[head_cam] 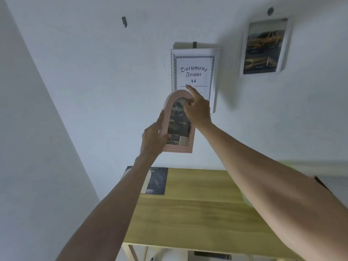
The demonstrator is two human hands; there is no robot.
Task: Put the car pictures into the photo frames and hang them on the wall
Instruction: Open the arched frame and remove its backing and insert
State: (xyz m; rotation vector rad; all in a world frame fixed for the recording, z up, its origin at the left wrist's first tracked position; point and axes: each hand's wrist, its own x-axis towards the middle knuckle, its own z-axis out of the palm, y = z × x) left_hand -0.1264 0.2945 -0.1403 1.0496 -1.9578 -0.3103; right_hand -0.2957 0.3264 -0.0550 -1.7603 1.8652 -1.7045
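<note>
A pink arched photo frame (187, 145) with a car picture in it is held up in front of the wall. My left hand (153, 140) grips its lower left edge. My right hand (197, 110) holds its upper right side, index finger pointing up. Behind it a white A4 document frame (194, 59) hangs from a dark hook, showing its stock insert. To the right a white frame (263, 48) with a yellow car picture hangs under a round hook (270, 10). A bare dark hook (124, 21) sticks out of the wall at upper left.
A wooden table (197, 213) stands against the wall below. A dark car picture (157, 180) lies at its back left corner, partly hidden by my left arm. A side wall closes in on the left.
</note>
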